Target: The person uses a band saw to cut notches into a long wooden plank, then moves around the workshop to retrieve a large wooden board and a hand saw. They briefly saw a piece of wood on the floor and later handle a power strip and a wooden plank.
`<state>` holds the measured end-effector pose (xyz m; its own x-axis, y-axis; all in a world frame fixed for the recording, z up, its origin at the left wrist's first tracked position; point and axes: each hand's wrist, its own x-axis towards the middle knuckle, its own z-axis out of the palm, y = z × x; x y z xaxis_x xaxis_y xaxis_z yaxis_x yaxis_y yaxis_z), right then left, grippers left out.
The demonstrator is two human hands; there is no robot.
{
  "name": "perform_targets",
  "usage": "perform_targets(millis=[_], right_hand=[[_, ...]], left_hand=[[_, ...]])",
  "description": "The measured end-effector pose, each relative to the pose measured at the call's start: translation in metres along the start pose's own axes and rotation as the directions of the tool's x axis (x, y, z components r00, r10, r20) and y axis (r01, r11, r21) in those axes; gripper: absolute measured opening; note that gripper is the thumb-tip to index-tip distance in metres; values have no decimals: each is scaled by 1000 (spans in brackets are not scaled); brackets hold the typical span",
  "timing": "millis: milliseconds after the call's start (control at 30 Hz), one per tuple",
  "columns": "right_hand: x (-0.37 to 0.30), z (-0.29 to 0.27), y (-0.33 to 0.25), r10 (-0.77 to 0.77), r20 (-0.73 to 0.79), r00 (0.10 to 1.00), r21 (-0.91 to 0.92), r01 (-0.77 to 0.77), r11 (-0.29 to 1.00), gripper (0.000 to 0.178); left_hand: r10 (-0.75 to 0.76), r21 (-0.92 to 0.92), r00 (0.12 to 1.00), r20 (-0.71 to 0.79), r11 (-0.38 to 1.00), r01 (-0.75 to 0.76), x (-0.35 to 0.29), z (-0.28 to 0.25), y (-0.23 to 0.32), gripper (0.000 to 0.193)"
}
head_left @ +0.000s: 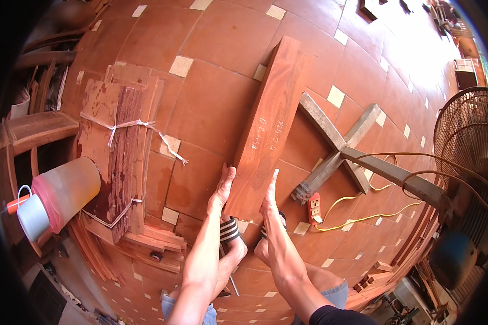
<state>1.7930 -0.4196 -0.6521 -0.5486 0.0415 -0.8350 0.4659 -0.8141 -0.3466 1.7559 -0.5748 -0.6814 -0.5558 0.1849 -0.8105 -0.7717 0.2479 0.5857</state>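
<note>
Plank (pixel 268 124), reddish hardwood: long axis ran from frame centre toward the upper middle; left hand (pixel 224 187) and right hand (pixel 269 192) pressed flat, fingers extended, flanking its near end.

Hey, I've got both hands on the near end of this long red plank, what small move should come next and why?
Probably ease the near end down to the floor. Your left hand and right hand press flat against the sides of the plank, not wrapped around it, and your sandalled feet sit right under that end, so lower it slowly, clear of the toes.
</note>
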Motion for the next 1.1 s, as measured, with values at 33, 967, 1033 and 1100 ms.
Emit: perform_targets(millis=[33,967,1033,1100], right_hand=[[-5,4,-3,11,-2,1000,-13,-11,1000,98],[-244,88,-129,85,314,946,335,-194,922,82],[-278,85,-128,138,276,951,292,-220,931,87],[-308,80,-113,151,255,955,294,-226,929,87]], left_hand=[[-40,-3,999,16,999,40,-3,0,-2,115],[-152,-487,973,172,846,219,-246,19,111,84],[-134,-491,966,220,841,228,-259,36,151,81],[-143,-468,943,300,839,277,-292,52,188,79]])
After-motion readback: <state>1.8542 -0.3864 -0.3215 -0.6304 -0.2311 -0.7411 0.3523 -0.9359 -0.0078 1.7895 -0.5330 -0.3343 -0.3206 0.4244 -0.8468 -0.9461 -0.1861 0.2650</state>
